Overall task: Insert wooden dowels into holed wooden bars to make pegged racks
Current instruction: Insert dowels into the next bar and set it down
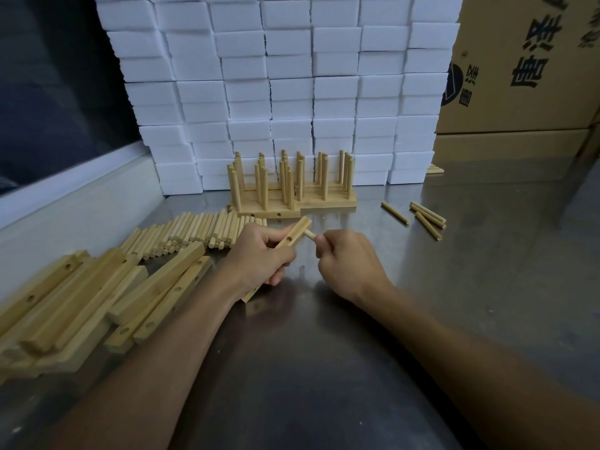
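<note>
Gripping one holed bar (pixel 290 241), the left hand (pixel 259 254) meets the right hand (pixel 347 261), fingers pinching one dowel (pixel 309 234).

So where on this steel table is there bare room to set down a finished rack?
Bare steel table right of the right hand, below the loose wooden dowels. Crowded left: dowel pile, holed wooden bars; finished racks behind.

White foam blocks (pixel 292 92) stacked — cardboard box (pixel 526 66) beside.

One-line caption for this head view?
Left hand grips a holed wooden bar while right hand brings a dowel to its end.
</note>
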